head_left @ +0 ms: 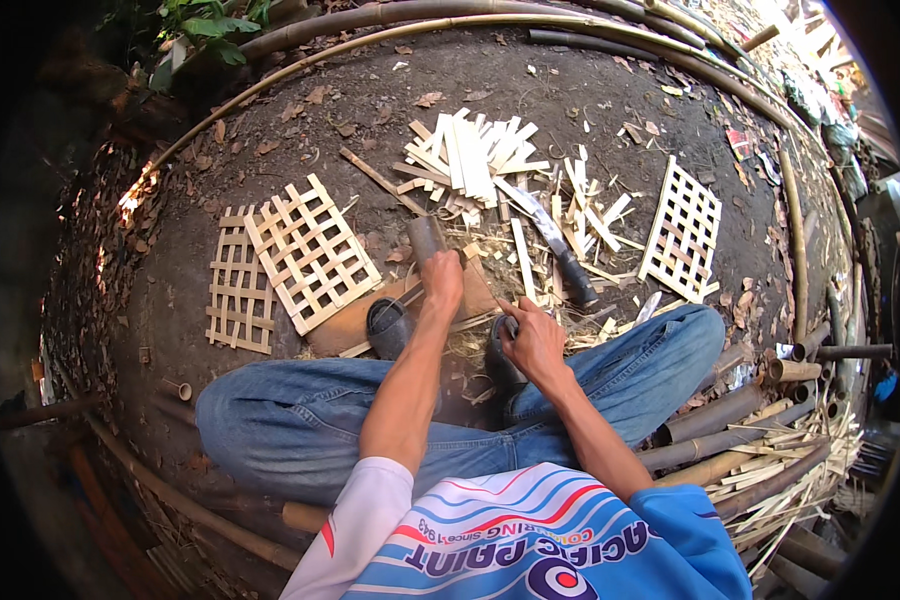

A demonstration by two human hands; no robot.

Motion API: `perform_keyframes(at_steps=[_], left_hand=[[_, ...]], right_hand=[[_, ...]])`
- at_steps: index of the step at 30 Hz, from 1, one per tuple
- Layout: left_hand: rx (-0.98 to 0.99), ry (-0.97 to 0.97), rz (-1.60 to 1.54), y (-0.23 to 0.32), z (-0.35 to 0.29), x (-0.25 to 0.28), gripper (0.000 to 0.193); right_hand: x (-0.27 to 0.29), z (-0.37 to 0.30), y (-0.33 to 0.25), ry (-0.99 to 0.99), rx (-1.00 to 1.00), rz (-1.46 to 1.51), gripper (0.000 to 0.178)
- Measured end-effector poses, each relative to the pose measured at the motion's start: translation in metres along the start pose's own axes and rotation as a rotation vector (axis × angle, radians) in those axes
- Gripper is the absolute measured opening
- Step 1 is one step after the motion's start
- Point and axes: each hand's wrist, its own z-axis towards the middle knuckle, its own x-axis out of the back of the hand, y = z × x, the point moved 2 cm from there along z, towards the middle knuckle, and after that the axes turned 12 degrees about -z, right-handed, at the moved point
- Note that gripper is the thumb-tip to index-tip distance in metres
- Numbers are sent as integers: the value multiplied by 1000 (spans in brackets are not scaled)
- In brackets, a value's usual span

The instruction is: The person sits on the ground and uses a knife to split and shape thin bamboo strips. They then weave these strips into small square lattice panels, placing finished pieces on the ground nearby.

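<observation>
My left hand (442, 277) is closed on a short, dark brown bamboo section (427, 236), above a reddish-brown board (338, 325) on the ground. To its right, my right hand (536, 343) is closed in front of my knee, with the fingers curled in. A thin sliver pokes out by its fingertips, too small to name. Just beyond that hand lies a large knife (547, 226), its black handle pointing toward me. A heap of pale, split bamboo strips (470, 160) spreads out past both hands, with more loose strips around the blade.
Two woven bamboo lattices (312, 254) overlap at the left, and another lattice (682, 230) lies at the right. Dark sandals (388, 326) are on my feet between the bent knees. Bamboo poles (710, 415) and shavings pile up at lower right. Long poles (390, 14) curve along the far edge.
</observation>
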Motion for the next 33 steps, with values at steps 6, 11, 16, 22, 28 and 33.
perform_keyframes(at_steps=[6, 11, 16, 22, 28, 33], left_hand=[[4, -13, 5, -9, 5, 2, 22], [-6, 7, -25, 4, 1, 6, 20], [11, -26, 12, -10, -5, 4, 19], [12, 10, 20, -1, 1, 5, 18], [-2, -1, 39, -13, -2, 0, 17], [29, -7, 37, 3, -5, 3, 19]], right_hand=[[15, -44, 18, -41, 32, 25, 44], [-2, -3, 6, -78, -23, -19, 50], [14, -55, 19, -127, -28, 24, 41], [4, -5, 0, -13, 15, 11, 38], [12, -51, 17, -86, -44, 60, 39], [-1, -3, 2, -27, 6, 10, 39]])
